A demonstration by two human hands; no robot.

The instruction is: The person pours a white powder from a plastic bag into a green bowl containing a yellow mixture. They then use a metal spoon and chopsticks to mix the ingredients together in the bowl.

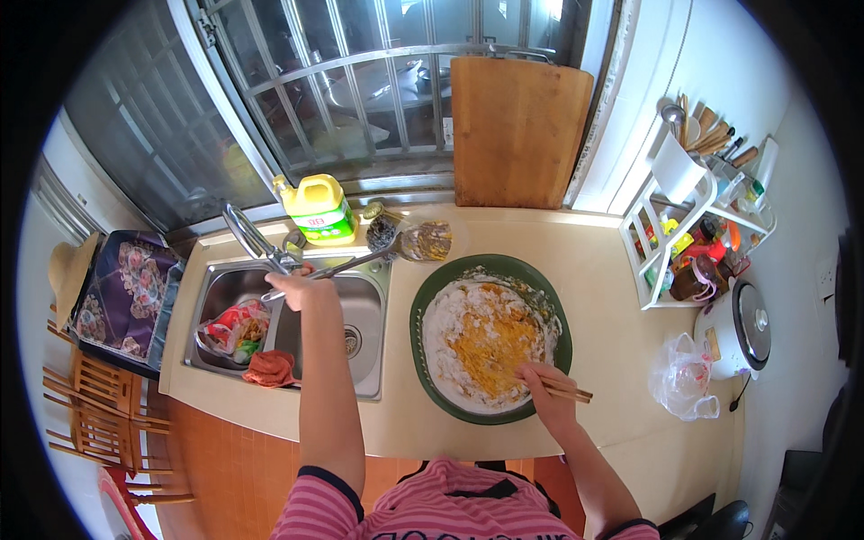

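A green basin (420, 317) stands on the counter before me, holding white flour and a yellow, crumbly mixture (496, 337). My right hand (550, 398) is over its near right edge, closed on wooden chopsticks (570, 391) whose far ends reach the mixture. Above the sink, near the faucet (250, 233), my left hand (297, 287) grips the handle of a metal ladle or spatula (351, 263). That handle slants up to the right, towards a broad end over a round, see-through lid or dish (459, 236) with yellow residue; the end's exact shape is unclear.
The double steel sink (364, 378) holds a plastic bag of scraps (236, 331); a red cloth (270, 369) lies on its edge. Behind are a yellow detergent jug (320, 212) and a wooden board (520, 135). A white rack (641, 270), rice cooker (732, 331) and plastic bag (685, 385) stand right.
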